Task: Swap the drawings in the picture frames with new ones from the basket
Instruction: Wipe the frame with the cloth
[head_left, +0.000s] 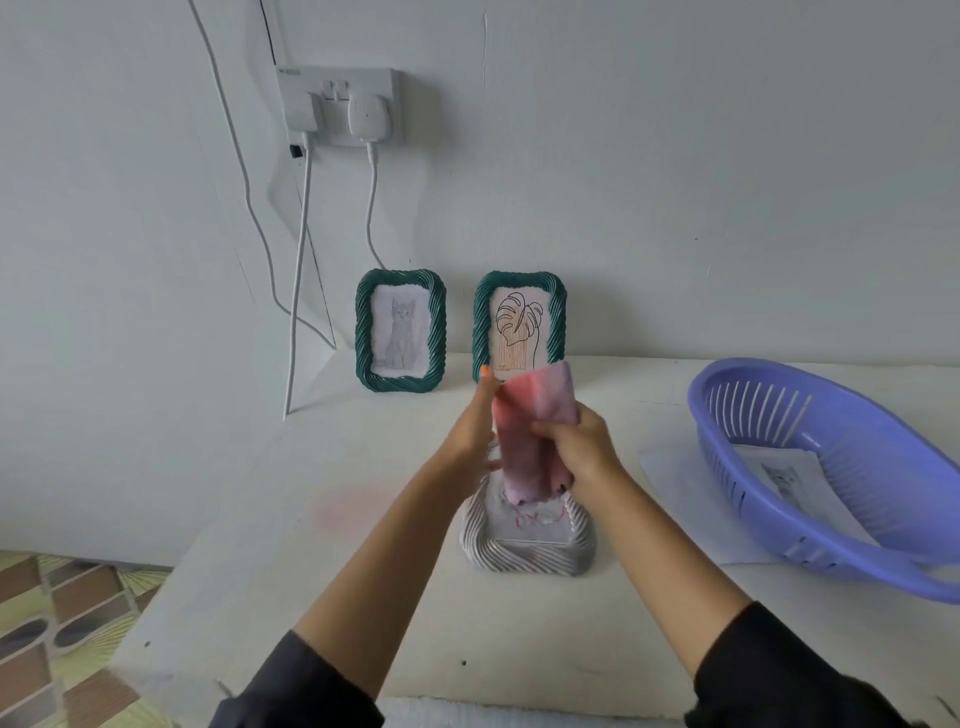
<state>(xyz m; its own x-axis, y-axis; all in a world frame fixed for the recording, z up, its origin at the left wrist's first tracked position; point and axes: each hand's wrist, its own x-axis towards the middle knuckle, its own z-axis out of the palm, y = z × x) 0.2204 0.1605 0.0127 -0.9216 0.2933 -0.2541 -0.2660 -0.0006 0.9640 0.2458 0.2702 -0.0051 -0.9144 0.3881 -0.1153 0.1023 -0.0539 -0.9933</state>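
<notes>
A white ribbed picture frame (524, 548) lies flat on the table (291, 525) in front of me. Above it both hands hold a pink sheet (530, 415), bent over at its top. My left hand (475, 421) pinches its left edge and my right hand (576, 441) grips its right side. Two green frames stand against the wall: the left green frame (400, 332) shows a cat drawing, the right green frame (519, 325) shows a leaf drawing. At the right, a purple basket (831, 467) holds a paper with a cat drawing (784, 480).
A white paper sheet (670, 470) lies under the basket. A wall socket (340, 106) with two plugs hangs above the frames, and its white cables (298, 270) drop to the table's back left corner. The table's left edge falls away to a patterned floor (57, 639).
</notes>
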